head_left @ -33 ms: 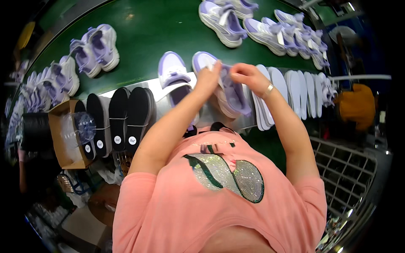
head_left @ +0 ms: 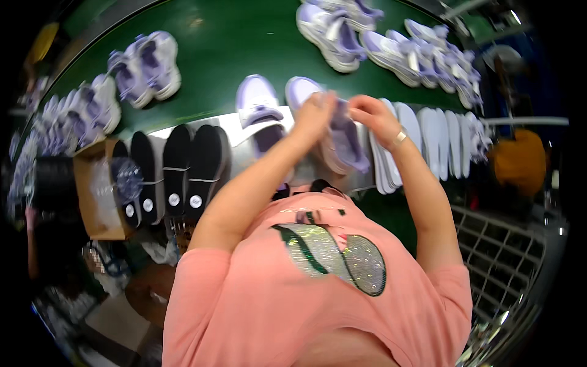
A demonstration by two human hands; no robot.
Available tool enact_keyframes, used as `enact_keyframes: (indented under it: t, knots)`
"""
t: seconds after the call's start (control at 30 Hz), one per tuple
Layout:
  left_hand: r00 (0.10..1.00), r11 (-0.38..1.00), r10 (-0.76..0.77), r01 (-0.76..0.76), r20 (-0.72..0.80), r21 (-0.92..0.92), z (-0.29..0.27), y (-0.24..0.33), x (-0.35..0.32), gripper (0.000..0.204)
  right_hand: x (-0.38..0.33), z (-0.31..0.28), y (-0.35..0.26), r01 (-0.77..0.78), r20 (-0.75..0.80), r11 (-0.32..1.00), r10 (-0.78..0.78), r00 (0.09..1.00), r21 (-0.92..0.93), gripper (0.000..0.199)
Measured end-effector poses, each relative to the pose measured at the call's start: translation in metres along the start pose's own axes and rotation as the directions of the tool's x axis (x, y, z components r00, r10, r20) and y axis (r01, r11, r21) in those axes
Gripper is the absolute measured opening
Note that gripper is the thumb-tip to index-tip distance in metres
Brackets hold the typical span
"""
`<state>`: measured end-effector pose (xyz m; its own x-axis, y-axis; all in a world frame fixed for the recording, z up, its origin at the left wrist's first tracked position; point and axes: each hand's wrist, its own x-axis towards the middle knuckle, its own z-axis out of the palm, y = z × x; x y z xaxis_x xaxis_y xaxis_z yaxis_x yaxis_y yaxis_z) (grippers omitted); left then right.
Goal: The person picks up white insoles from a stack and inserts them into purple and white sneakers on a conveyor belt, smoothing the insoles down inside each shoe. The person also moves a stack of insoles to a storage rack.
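A white and lilac sneaker stands in front of me with its opening toward me. My left hand is closed over the front of its opening, at the tongue and strap; its fingertips are blurred. Just right of the opening, my right hand has thumb and fingers pinched together. Whether something thin lies between them I cannot make out. A matching sneaker stands to the left, partly behind my left forearm, with a pale insole or flap at its opening.
Black insoles held with bands stand at left, beside a cardboard box with clear plastic. White insoles line the right edge. More sneakers stand on the green table, at left and far right. A wire rack is low right.
The whole view has shifted slightly to the right. My left hand has moved a little right over the sneaker's opening. My right hand stays close beside it.
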<state>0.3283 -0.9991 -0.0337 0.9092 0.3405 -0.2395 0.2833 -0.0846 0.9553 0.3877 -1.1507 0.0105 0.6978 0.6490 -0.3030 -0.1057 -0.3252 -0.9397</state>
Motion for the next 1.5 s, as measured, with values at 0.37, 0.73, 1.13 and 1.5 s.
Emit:
enact_keyframes:
  t: [0.37, 0.73, 1.13, 1.5]
  knots:
    - [0.719, 0.711, 0.683, -0.616, -0.126, 0.341, -0.099, 0.039, -0.079, 0.016, -0.060, 0.028, 0.002, 0.153, -0.257, 0.981, -0.179, 0.950, -0.118, 0.020]
    - [0.341, 0.577, 0.674, 0.310, -0.655, 0.756, -0.284, 0.008, -0.153, 0.036, -0.041, 0.050, 0.080, -0.261, -0.142, 0.963, 0.250, 0.958, -0.070, 0.040]
    - [0.987, 0.513, -0.010, -0.132, 0.160, 0.848, -0.071, -0.002, -0.046, 0.077, -0.030, 0.073, 0.036, 0.069, -0.044, 0.894, -0.098, 0.994, -0.443, 0.041]
    - [0.848, 0.558, 0.417, 0.045, -0.327, 0.829, -0.188, 0.042, 0.080, 0.064, 0.114, -0.025, 0.024, -0.070, -0.293, 0.460, -0.436, 0.851, -0.885, 0.044]
